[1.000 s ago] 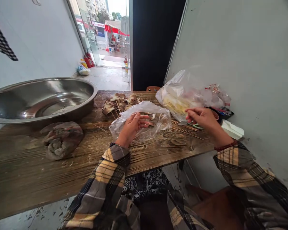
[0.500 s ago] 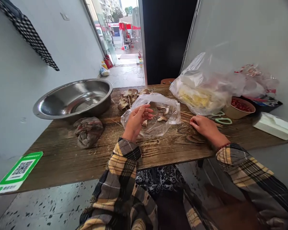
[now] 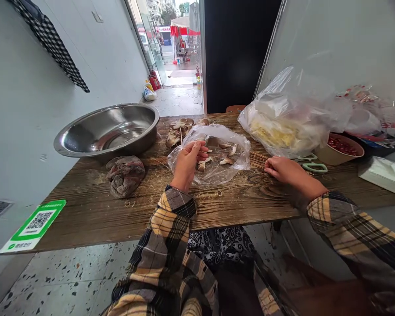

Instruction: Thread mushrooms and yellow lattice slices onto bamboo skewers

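Lowered since a second ago, the right hand is at the right of the worktop, fingers bunched; I cannot tell whether they grip anything. A metal basin sits at left, probably kept aside for working room. Centrally, a clear bag lies spread open, likely for easy reach. Over its left side, the left hand curls its fingers, whether around something is unclear. Small mushrooms lie inside; thin sticks lie by the right hand, presumably kept handy.

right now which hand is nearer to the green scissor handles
Right: the right hand is just left of the scissor handles; the left hand is farther left, at the mushroom bag.
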{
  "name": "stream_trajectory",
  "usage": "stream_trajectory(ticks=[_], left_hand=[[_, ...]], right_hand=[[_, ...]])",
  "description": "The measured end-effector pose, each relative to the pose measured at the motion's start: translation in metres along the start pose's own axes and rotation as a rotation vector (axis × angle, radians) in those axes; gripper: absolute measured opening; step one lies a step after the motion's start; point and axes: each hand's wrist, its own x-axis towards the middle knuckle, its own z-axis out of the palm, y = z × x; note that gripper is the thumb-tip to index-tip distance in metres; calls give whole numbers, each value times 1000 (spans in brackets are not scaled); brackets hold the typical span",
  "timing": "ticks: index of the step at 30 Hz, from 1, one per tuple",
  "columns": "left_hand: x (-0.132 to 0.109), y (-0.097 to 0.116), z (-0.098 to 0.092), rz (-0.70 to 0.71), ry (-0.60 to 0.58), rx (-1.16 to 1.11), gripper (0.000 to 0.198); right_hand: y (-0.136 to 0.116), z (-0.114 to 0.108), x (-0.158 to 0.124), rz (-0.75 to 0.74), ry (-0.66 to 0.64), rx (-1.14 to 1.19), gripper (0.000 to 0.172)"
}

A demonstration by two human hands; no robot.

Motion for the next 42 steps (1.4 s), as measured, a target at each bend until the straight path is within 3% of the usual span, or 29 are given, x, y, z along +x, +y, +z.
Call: stream_trajectory(ticks=[4,11,19,27,29,32,34,39,42], left_hand=[[0,0,0,0,3,21,33],[0,-4,2,-38,-20,51,32],[2,-8,5,-46,-47,109,31],[3,-14,6,-22,-63,209,30],[4,-17,6,-18,-65,238,27],[6,-23,8,18,-72,343,20],[8,-29,9,103,-70,501,16],[8,-41,13,337,-170,934,15],[7,-46,18,373,-227,1126,18]], right_hand=[[2,-6,8,8,-126,64,13],[-3,-1,2,47,-13,32,15],[-5,-9,11,84,-81,61,13],[-10,-6,0,63,-26,-8,17],[-6,-10,-3,77,19,-13,19],[3,-16,-10,100,187,10,22],[9,-21,-17,108,290,32,26],[20,-28,-38,220,393,27,29],[17,-36,-47,303,632,176,27]])
